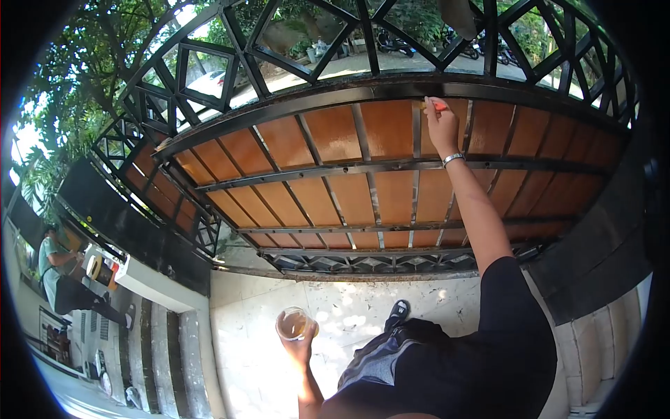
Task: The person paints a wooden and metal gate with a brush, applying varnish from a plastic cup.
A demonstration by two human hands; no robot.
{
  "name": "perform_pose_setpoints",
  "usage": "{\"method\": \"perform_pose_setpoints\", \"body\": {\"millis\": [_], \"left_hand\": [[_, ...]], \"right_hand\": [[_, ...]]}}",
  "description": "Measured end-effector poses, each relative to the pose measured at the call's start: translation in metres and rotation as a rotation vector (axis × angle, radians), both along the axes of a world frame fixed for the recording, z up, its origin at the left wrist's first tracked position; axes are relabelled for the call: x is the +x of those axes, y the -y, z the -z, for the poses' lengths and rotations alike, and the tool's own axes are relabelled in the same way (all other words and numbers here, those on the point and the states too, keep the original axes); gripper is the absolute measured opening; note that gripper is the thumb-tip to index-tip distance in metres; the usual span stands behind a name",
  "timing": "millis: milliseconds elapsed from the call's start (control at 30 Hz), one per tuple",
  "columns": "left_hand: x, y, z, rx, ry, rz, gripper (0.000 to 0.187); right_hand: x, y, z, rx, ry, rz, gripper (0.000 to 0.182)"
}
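Observation:
My left hand (pixel 302 343) is closed around a clear cup (pixel 294 322) with brown liquid in it, held low over the pale floor. Stretched out and raised, my right hand (pixel 442 130) grips a small paintbrush (pixel 437 104) with a red handle; its bristle end is mostly hidden by the fingers. The brush is up by the top rail of a black metal gate (pixel 363 167), close to the upper row of brown wooden panels (pixel 386 130). Some of these panels shine as if wet. A metal band circles my right wrist.
Concrete steps (pixel 165 356) and a white ledge (pixel 157 285) lie to the left, where another person (pixel 59 272) sits. A black metal sheet (pixel 593 258) stands on the right. Through the gate's lattice, parked motorcycles (pixel 394 43) show.

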State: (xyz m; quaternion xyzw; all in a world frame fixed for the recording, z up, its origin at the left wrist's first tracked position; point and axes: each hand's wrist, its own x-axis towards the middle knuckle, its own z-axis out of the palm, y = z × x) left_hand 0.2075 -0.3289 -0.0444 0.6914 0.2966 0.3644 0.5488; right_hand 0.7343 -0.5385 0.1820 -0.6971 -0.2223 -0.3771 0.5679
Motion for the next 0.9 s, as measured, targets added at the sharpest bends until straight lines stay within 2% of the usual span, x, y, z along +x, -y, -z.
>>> {"method": "perform_pose_setpoints", "body": {"millis": [33, 67, 133, 200, 267, 333, 400, 467, 533, 567, 667, 733, 800, 833, 900], "left_hand": [[0.003, -0.001, -0.002, -0.022, 0.065, 0.003, 0.088], [0.008, -0.002, -0.005, -0.047, 0.13, 0.006, 0.089], [0.016, -0.007, -0.013, -0.033, 0.134, 0.035, 0.089], [0.019, -0.008, -0.013, -0.046, 0.11, 0.056, 0.089], [0.029, -0.017, -0.016, -0.047, 0.14, 0.096, 0.089], [0.038, -0.027, -0.012, -0.014, 0.06, 0.095, 0.091], [0.049, -0.035, -0.007, -0.005, 0.081, 0.109, 0.091], [0.063, -0.04, -0.006, -0.002, 0.072, 0.116, 0.091], [0.076, -0.045, -0.006, 0.002, 0.084, 0.116, 0.092], [0.084, -0.049, -0.007, 0.011, 0.071, 0.133, 0.092], [0.108, -0.057, -0.017, 0.019, 0.041, 0.175, 0.093], [0.129, -0.068, -0.022, 0.015, 0.035, 0.197, 0.092], [0.149, -0.078, -0.021, 0.043, 0.053, 0.244, 0.092], [0.161, -0.082, -0.023, 0.064, 0.048, 0.263, 0.092], [0.184, -0.082, -0.031, 0.043, 0.057, 0.297, 0.092]], "right_hand": [[0.003, -0.007, 0.01, 0.09, 0.079, -0.029, 0.022], [0.006, -0.006, 0.021, 0.097, 0.093, -0.027, 0.022], [-0.007, -0.006, 0.039, -0.057, 0.487, 0.176, 0.017], [-0.011, -0.005, 0.052, -0.13, 0.485, 0.144, 0.023], [-0.02, -0.005, 0.062, -0.394, 0.507, 0.159, 0.026], [-0.023, -0.002, 0.097, -0.436, 0.42, 0.146, 0.027], [-0.019, 0.006, 0.133, -0.53, 0.312, -0.039, 0.027], [-0.024, 0.02, 0.159, -0.498, 0.21, -0.07, 0.022], [-0.028, 0.027, 0.164, -0.191, 0.081, -0.015, 0.018], [-0.025, 0.026, 0.163, -0.116, 0.059, 0.065, 0.015], [-0.01, 0.007, 0.147, 0.05, 0.009, -0.049, 0.015], [0.0, -0.001, 0.135, -0.029, 0.016, 0.01, 0.016], [0.001, -0.005, 0.102, 0.283, -0.061, -0.113, 0.022], [0.003, -0.003, 0.09, 0.287, -0.068, -0.113, 0.022], [0.006, 0.001, 0.078, 0.413, 0.108, -0.139, 0.023]]}}
